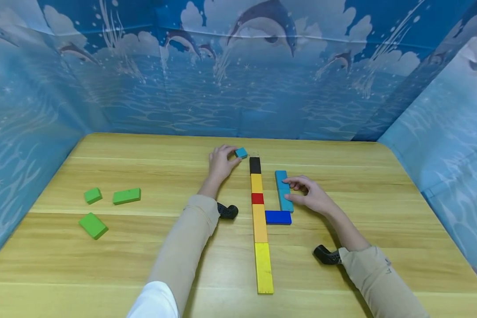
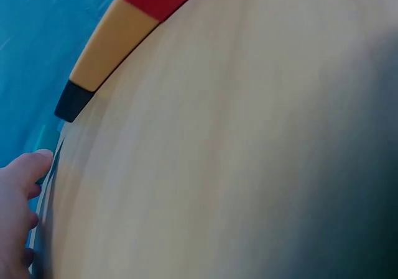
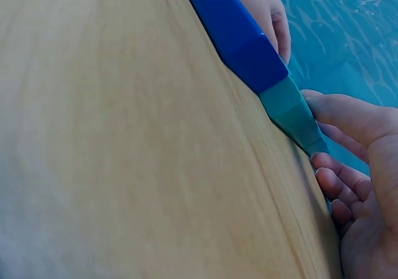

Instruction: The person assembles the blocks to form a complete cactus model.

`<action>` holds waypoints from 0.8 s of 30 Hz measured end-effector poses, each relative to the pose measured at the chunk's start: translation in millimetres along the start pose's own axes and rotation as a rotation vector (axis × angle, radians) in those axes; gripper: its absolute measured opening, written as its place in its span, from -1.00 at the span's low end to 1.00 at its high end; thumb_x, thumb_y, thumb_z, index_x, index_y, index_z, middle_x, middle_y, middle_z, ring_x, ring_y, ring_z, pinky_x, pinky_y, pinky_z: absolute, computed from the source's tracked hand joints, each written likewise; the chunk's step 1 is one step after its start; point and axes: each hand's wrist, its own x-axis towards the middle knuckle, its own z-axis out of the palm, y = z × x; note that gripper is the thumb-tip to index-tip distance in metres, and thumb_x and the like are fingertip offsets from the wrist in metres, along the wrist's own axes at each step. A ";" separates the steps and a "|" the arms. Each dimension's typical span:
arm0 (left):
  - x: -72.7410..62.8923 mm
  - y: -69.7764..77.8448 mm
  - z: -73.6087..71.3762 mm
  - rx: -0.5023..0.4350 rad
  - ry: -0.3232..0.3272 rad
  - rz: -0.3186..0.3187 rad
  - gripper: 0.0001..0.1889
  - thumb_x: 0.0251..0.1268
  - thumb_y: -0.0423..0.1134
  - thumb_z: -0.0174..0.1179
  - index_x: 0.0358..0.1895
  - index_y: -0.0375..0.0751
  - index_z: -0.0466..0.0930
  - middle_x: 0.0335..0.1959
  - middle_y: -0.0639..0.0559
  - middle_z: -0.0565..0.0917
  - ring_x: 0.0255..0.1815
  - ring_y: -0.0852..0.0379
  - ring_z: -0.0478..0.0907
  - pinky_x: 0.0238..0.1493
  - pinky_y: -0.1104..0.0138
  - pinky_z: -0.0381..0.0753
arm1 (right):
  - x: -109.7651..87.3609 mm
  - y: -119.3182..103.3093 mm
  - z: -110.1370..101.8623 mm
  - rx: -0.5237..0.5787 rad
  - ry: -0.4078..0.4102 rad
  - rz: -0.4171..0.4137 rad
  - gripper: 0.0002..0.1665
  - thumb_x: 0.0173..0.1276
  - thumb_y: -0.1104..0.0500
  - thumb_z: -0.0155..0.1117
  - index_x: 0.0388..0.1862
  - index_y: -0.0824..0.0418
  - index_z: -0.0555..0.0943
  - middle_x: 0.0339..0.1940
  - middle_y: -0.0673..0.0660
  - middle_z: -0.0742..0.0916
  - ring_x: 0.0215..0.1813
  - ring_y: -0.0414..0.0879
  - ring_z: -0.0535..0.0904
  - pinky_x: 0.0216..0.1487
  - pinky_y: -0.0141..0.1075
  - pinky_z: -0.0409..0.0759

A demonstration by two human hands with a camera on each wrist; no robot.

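Near the far edge of the tabletop, left hand pinches a light-blue block

Overreaching could knock the black block crooked. The right hand, unclenched, touches the light-blue pair; uneven pressure could skew it. Only the head view shows the green blocks, toward the tabletop's left edge.

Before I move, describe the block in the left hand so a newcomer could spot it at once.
On the wooden table, a line of blocks runs from near to far. Near its far black block, the left hand pinches a small light-blue block. It is the only light-blue one left of that line.
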 end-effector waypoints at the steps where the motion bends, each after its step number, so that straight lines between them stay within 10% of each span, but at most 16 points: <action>1: 0.5 0.9 1.1 0.011 -0.008 -0.003 -0.57 0.18 -0.09 0.22 0.13 -0.07 0.51 0.11 0.01 0.50 0.14 0.00 0.31 0.15 0.10 0.14 | 0.0 -0.1 0.0 0.002 -0.001 -0.001 -0.50 0.21 0.29 0.26 0.13 0.40 0.44 -0.15 0.32 0.48 -0.14 0.11 0.31 -0.21 -0.33 0.31; 17: -2.1 3.0 9.5 0.037 -0.010 0.060 -0.56 0.25 -0.09 0.11 0.21 -0.01 0.43 0.14 -0.05 0.43 0.15 -0.01 0.28 0.14 0.10 0.16 | -0.4 1.3 0.4 0.014 0.001 -0.007 -0.50 0.21 0.31 0.25 0.13 0.41 0.43 -0.15 0.32 0.48 -0.14 0.12 0.32 -0.21 -0.34 0.31; 24: -8.9 8.8 10.1 0.197 -0.072 0.093 -0.47 0.28 0.14 -0.03 0.29 0.10 0.34 0.13 -0.01 0.40 0.15 -0.01 0.24 0.13 0.10 0.14 | 0.0 0.7 0.6 0.005 0.000 -0.003 -0.50 0.21 0.30 0.25 0.13 0.41 0.43 -0.15 0.32 0.48 -0.14 0.13 0.32 -0.21 -0.33 0.31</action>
